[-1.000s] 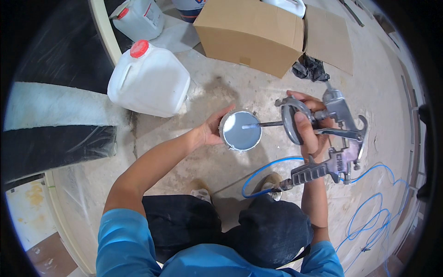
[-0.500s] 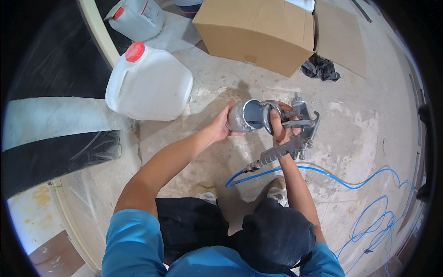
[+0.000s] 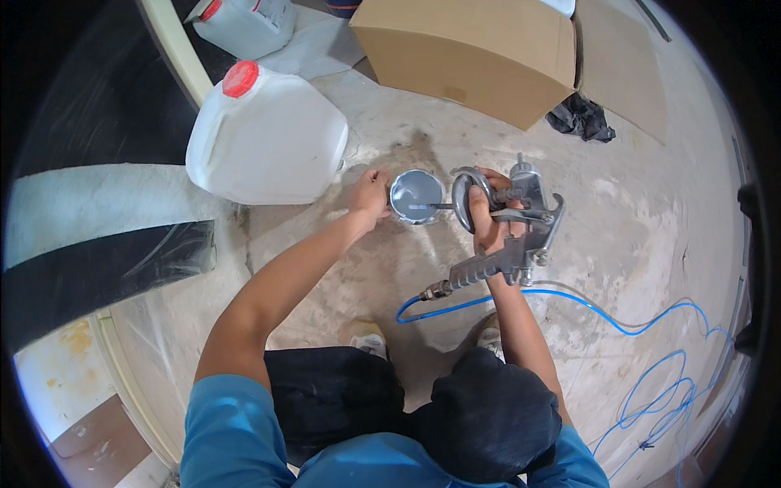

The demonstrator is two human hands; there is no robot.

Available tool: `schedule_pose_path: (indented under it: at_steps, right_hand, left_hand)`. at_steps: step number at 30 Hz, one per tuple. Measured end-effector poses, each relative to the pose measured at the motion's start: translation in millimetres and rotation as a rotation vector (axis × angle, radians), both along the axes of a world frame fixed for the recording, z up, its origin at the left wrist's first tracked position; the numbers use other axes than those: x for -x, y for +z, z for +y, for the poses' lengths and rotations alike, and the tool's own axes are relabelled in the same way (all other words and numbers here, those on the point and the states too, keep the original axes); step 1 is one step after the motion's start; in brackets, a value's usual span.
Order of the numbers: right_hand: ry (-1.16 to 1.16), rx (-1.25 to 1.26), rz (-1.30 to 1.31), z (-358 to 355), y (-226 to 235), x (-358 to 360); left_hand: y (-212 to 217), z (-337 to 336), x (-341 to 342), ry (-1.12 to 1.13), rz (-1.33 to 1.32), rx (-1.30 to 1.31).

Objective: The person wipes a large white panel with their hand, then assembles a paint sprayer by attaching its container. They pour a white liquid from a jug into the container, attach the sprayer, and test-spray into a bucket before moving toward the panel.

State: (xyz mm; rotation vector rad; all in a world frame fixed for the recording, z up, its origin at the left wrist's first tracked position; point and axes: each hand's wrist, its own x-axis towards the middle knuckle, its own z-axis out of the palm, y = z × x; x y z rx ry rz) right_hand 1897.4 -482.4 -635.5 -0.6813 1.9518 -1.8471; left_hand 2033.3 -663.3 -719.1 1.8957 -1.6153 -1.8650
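My right hand point(image 3: 488, 218) is closed around the lid end of a metal spray gun point(image 3: 512, 220), behind its round cup cover point(image 3: 464, 199). The gun lies sideways, its handle angled toward me and a blue air hose point(image 3: 443, 311) attached at the handle's end. A thin tube reaches from the cover over the open paint cup point(image 3: 416, 195), which stands upright with grey-blue liquid inside. Against the cup's left side, my left hand point(image 3: 372, 195) curls its fingers; the rim partly hides the grip. Whether the cup rests on the floor I cannot tell.
A large white jug point(image 3: 272, 142) with a red cap stands at left, a second jug point(image 3: 248, 28) behind it. A cardboard box point(image 3: 464, 49) is at the back, with crumpled black plastic point(image 3: 582, 118) beside it. Loops of hose lie at right on the concrete floor point(image 3: 610, 236).
The cup has turned from tilted sideways to upright and come away from the cover, exposing the tube. My left hand has shifted slightly left; the gun stays in my right hand.
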Motion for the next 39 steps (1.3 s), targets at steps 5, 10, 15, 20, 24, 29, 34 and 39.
schedule_pose_path:
  at_steps: [5,10,15,20,24,29,34,39]
  right_hand:
    - [-0.007,0.158,-0.138,7,4,1]
    - [-0.057,0.210,-0.095,14,1,5]
    - [-0.217,0.028,0.071,16,-4,13]
    - [-0.258,0.140,-0.179,19,-13,16]
    - [-0.318,0.185,-0.273,23,-26,32]
    - [-0.157,0.479,-0.731,51,-46,75]
    - [-0.121,0.550,-0.724,77,-52,117]
    - [-0.159,0.731,-0.794,108,-71,163]
  left_hand:
    - [13,-14,-11,0.020,0.011,0.005]
    - [52,-29,-20,-0.142,0.042,0.227]
    - [118,-44,-31,-0.426,0.238,0.489]
    - [166,-33,-45,-0.352,0.217,0.529]
    - [183,-24,-52,-0.284,0.256,0.479]
    - [191,-8,-41,-0.381,0.272,0.520]
    - [207,10,-10,-0.623,0.307,0.539]
    - [217,11,6,-0.585,0.299,0.497]
